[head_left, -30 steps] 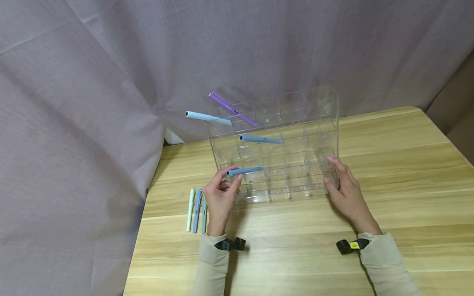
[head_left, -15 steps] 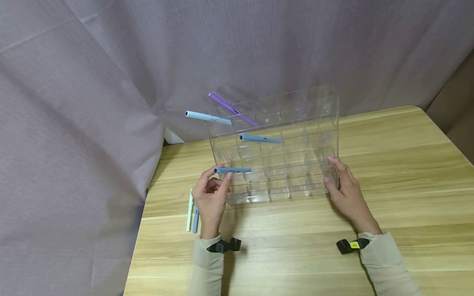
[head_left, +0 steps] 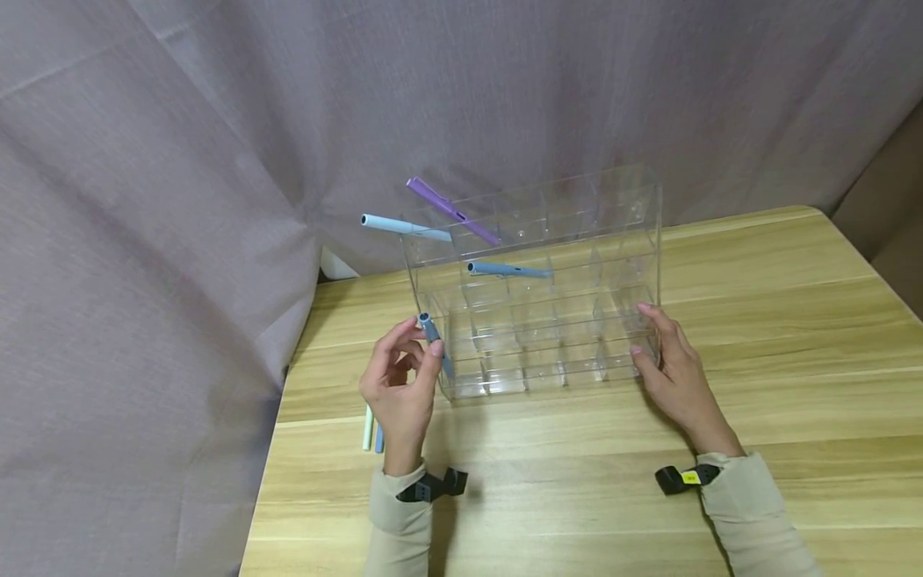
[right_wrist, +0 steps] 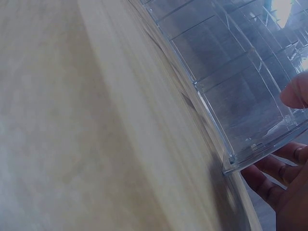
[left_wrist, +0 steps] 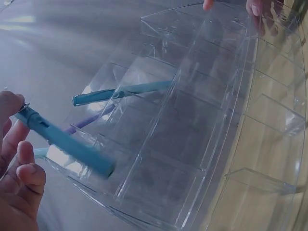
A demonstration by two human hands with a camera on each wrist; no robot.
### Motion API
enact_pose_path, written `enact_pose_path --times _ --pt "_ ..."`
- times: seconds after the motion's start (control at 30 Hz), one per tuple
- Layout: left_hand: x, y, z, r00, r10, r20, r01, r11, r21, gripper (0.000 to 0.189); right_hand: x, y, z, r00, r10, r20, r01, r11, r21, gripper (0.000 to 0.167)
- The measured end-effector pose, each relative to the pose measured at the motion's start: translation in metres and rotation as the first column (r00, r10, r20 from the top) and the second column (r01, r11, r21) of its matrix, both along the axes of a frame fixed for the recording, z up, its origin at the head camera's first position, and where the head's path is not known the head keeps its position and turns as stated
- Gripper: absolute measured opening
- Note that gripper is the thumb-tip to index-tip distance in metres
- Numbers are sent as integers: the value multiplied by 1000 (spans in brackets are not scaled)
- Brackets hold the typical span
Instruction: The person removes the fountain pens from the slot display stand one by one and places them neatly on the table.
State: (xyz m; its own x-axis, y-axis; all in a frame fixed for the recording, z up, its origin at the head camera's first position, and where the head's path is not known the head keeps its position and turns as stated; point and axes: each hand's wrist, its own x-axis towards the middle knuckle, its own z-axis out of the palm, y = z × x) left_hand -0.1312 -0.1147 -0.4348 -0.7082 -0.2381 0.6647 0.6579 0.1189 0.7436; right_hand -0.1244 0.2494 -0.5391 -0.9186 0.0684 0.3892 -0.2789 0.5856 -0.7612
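Observation:
My left hand (head_left: 398,393) pinches a blue pen (head_left: 437,346) between thumb and fingers at the near left corner of a clear acrylic organizer (head_left: 541,375) with tiered compartments. The pen slants over the organizer's left side. In the left wrist view the same blue pen (left_wrist: 72,147) points down toward the dividers. My right hand (head_left: 676,381) grips the organizer's right side, its thumb inside the wall and its fingers outside, as the right wrist view shows. A light blue pen (head_left: 404,227), a purple pen (head_left: 450,211) and another blue pen (head_left: 508,271) lean in upper compartments.
A pale green pen (head_left: 368,430) and a blue pen (head_left: 380,440) lie on the wooden table (head_left: 555,497) at the left, partly hidden behind my left hand. A grey curtain (head_left: 216,160) hangs behind and left of the table.
My left hand has moved left with its pen, from over the front compartments to the corner. The pen has turned from nearly level to steeply slanted. The right hand has stayed in place.

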Motion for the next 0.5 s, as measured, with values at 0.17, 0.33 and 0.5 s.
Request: enact_pose_path --times 0.17,0.33,0.5 --pt "-1 0 0 1000 -21 -4 21 1000 -19 34 -1 1 -1 1000 -2 -1 2 1000 -5 71" --pt "0 1 -1 997 -82 10 82 997 -2 28 -1 1 -2 1000 -3 -4 3 1000 -5 71" --pt "1 -1 -3 994 -107 34 107 994 1 29 -1 1 -2 1000 -9 1 9 1000 2 71"
